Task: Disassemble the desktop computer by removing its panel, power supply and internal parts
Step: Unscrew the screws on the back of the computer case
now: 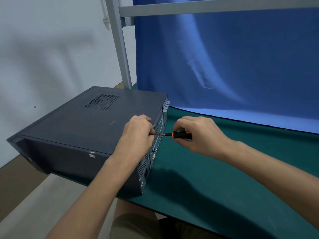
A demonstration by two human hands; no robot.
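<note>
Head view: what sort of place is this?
Likely a repair bench staged for filming: a green mat, a blue cloth behind a metal frame, and a computer case lying on its side.

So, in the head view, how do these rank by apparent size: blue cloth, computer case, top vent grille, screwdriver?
1. blue cloth
2. computer case
3. vent grille and screwdriver: they look alike in length, so unranked; the screwdriver is partly hidden and nearer the camera.

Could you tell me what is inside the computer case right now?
Its interior is covered: the top panel is on the computer case, and the vent mesh shows only darkness. Internal parts are hidden.
</note>
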